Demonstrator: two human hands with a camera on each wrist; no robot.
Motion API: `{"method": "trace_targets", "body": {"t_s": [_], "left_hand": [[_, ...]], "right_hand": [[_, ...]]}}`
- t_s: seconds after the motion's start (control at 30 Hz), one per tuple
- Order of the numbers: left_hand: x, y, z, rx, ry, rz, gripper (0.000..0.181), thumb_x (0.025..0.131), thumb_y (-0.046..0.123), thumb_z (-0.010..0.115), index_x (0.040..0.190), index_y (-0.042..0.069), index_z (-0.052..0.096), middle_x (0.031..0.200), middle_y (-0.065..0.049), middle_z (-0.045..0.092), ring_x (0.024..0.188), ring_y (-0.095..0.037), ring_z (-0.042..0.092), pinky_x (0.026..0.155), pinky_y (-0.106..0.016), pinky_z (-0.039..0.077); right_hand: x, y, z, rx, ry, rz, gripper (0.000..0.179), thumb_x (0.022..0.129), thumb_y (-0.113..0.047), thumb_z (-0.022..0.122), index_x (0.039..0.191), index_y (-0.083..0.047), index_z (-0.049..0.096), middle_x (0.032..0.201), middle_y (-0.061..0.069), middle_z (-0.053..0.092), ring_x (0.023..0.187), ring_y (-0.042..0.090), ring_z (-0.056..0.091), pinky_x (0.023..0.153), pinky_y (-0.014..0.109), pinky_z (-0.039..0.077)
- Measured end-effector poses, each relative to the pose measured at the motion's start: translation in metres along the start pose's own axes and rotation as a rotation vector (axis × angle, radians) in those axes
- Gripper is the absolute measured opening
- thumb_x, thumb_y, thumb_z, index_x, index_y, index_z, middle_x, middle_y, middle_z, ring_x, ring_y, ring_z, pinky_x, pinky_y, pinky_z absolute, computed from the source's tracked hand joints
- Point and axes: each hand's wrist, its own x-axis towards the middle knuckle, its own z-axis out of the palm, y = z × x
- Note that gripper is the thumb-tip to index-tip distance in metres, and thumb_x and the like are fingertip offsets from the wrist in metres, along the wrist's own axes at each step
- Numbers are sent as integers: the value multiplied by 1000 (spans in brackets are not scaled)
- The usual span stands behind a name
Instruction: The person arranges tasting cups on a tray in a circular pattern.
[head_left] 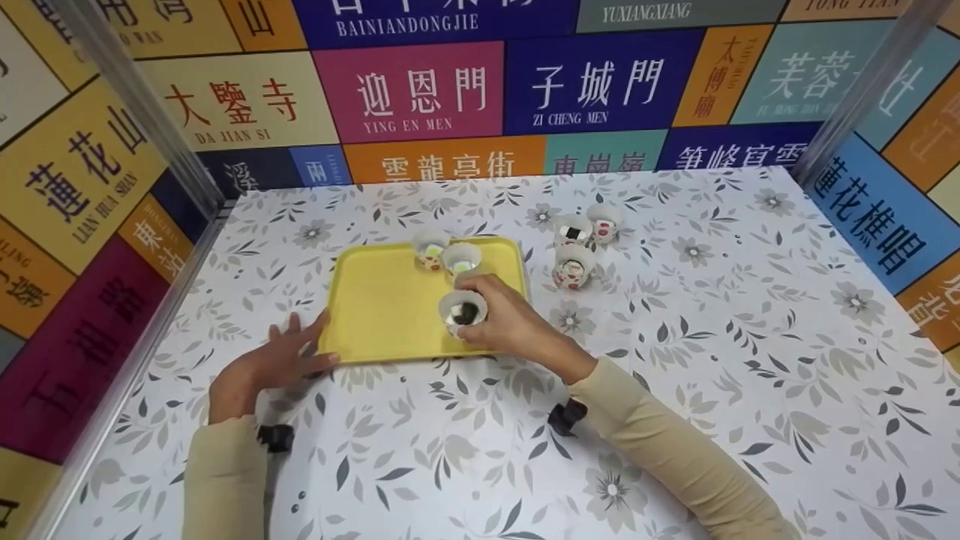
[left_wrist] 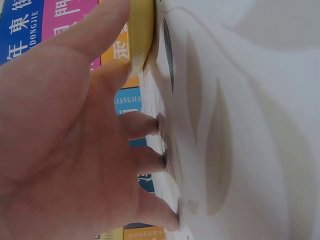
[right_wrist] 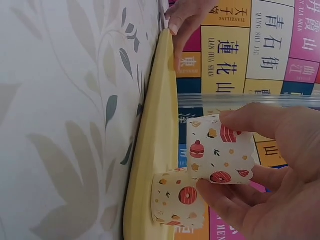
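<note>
My right hand (head_left: 504, 313) pinches a paper baking cup (right_wrist: 220, 150) printed with red cakes and doughnuts, thumb and fingers on opposite sides. Something dark and white shows inside that cup in the head view. It is held over the right part of a yellow tray (head_left: 390, 307). Two similar cups stand on the tray toward its back: one cup (head_left: 431, 251) and, to its right, another cup (head_left: 462, 259). My left hand (head_left: 277, 364) is at the tray's left front corner, thumb and forefinger against the edge, other fingers spread with tips on the tablecloth (left_wrist: 240, 125).
Right of the tray, three more cups stand close together on the table: a front cup (head_left: 573, 268), a middle cup (head_left: 574, 231) and a back cup (head_left: 603, 223). Upright panels with colourful lettering (head_left: 420, 94) enclose the table's back and sides.
</note>
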Motion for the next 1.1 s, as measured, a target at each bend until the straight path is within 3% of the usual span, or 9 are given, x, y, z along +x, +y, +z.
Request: {"method": "trace_targets", "body": {"t_s": [0.2,0.43,0.63,1.1], "left_hand": [[0,0,1,-18,-1,-8,95,92,64,56,160,35,-3,163,-18,-27,145,-48,-33,111,-77,-14],[-1,-1,0,21,7,38,93,96,60,53,161,25,-3,163,-25,-24,144,-54,-29,111,-79,-7],[-1,0,-1,15,5,30,94,95,62,54,161,27,-3,163,-24,-24,145,-53,-30,111,-79,-9],[-1,-2,-2,24,6,55,94,96,62,53,161,26,-3,162,-25,-24,144,-55,-29,110,-79,-9]], "right_hand": [[5,0,8,-30,10,-15,60,77,-6,82,131,1,57,141,16,55,133,31,52,117,41,39],[6,-2,14,-92,3,76,62,77,-10,83,133,-1,59,149,12,48,138,32,45,119,42,37],[6,-3,17,-109,15,127,68,77,-7,82,140,-4,55,150,10,44,138,30,44,113,41,43],[3,-4,18,-117,23,103,78,77,-7,84,147,-7,47,150,12,41,141,30,40,116,40,39]]}}
